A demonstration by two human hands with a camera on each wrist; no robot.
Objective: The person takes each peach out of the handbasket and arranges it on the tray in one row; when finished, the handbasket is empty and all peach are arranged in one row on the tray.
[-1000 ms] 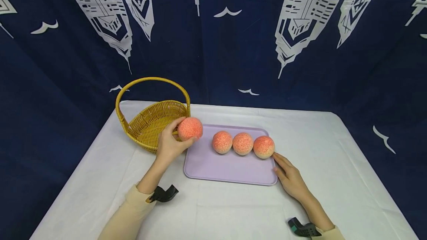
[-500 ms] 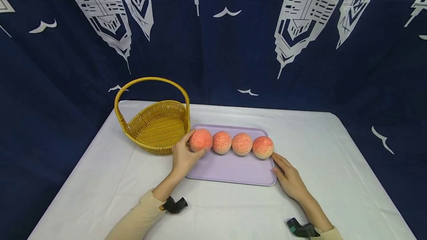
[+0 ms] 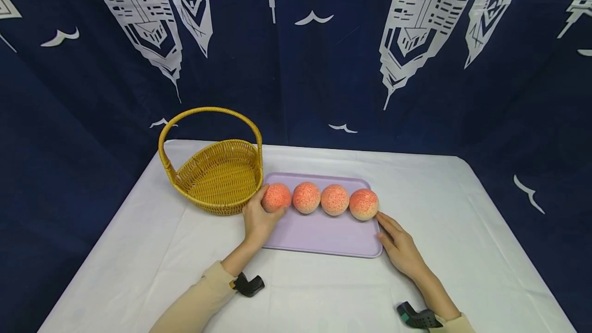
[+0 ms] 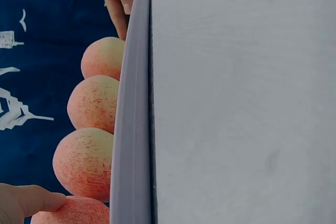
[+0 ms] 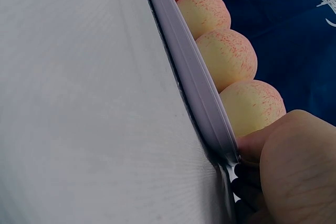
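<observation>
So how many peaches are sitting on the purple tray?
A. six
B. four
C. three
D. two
B: four peaches lie in a row on the purple tray, and the left hand holds the one nearest the basket.

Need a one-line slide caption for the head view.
Left hand holds the leftmost of four peaches on a purple tray; right hand steadies it.

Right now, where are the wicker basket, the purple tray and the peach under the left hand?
wicker basket (image 3: 217,179), head view, woven inner floor.
purple tray (image 3: 324,235), head view, bare front surface.
peach (image 3: 277,197), head view, top of the leftmost fruit.
</observation>
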